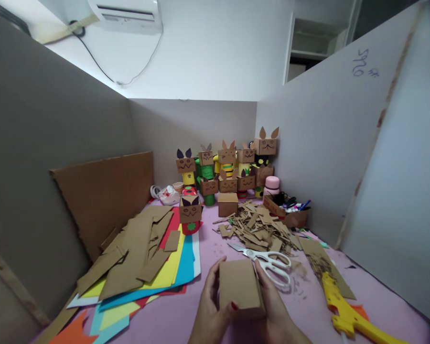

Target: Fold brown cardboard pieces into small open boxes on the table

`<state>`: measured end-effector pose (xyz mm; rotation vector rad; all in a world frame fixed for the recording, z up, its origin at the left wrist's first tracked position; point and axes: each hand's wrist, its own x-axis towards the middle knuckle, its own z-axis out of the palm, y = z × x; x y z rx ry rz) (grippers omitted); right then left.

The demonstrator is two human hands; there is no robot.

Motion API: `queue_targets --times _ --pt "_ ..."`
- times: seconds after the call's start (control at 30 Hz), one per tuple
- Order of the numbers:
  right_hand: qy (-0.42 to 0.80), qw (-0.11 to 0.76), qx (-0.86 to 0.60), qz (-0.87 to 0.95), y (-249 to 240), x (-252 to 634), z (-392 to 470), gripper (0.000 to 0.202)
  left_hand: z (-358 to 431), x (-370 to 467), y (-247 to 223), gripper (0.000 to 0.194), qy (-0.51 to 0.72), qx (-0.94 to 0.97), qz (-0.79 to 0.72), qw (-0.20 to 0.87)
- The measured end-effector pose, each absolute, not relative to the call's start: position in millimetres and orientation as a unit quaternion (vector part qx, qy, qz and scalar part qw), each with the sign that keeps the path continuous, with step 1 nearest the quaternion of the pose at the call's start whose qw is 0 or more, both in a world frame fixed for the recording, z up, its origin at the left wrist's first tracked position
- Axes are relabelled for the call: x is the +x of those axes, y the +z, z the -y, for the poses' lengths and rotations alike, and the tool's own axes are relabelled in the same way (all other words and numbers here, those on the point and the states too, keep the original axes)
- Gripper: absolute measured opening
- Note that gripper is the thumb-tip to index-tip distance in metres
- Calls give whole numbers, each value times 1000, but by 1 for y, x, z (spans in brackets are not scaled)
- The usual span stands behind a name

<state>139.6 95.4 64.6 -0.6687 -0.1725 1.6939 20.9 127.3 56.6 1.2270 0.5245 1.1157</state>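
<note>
A small brown cardboard box (238, 285) is held low in the middle of the view. My left hand (212, 303) grips its left side, the thumb with a red nail lying over the near edge. Along the box's right side rest the fingers of my right hand (274, 303). White-handled scissors (268, 260) lie on the pink table (209, 260) just beyond the box, their blades pointing left. Another closed cardboard box (228, 204) stands farther back, in front of several cardboard figures (228, 155) with ears and drawn faces.
Cardboard pieces (136, 248) and coloured paper sheets (188, 260) cover the left side. Cardboard scraps (260, 227) are heaped right of centre. A yellow glue gun (347, 310) lies at the right, near an open box of pens (295, 217). Grey panels (197, 124) enclose the table.
</note>
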Motion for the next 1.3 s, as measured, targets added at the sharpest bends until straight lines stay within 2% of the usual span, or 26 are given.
queue_targets --times 0.07,0.2,0.3,0.5,0.77,1.0,1.17,1.3 --pt "680 648 -324 109 64 139 -95 64 -127 20 60 91 513 535 -255 621" --pt "489 763 -372 201 55 135 -94 58 -127 22 59 86 546 529 -284 584" --pt "445 768 -364 284 44 129 -92 62 -122 24 53 86 543 544 -286 573" --pt "469 742 -367 308 34 119 -92 67 -115 30 43 95 587 527 -251 561" --pt "490 737 -363 292 25 121 -94 66 -116 32 36 84 573 509 -259 587" --pt "551 762 -301 156 49 124 -98 56 -117 33 50 99 626 544 -236 507" --pt "639 732 -233 46 61 135 -103 30 -120 28 46 103 590 593 -240 493" --pt "661 712 -229 62 62 138 -103 34 -118 33 41 108 544 575 -250 557"
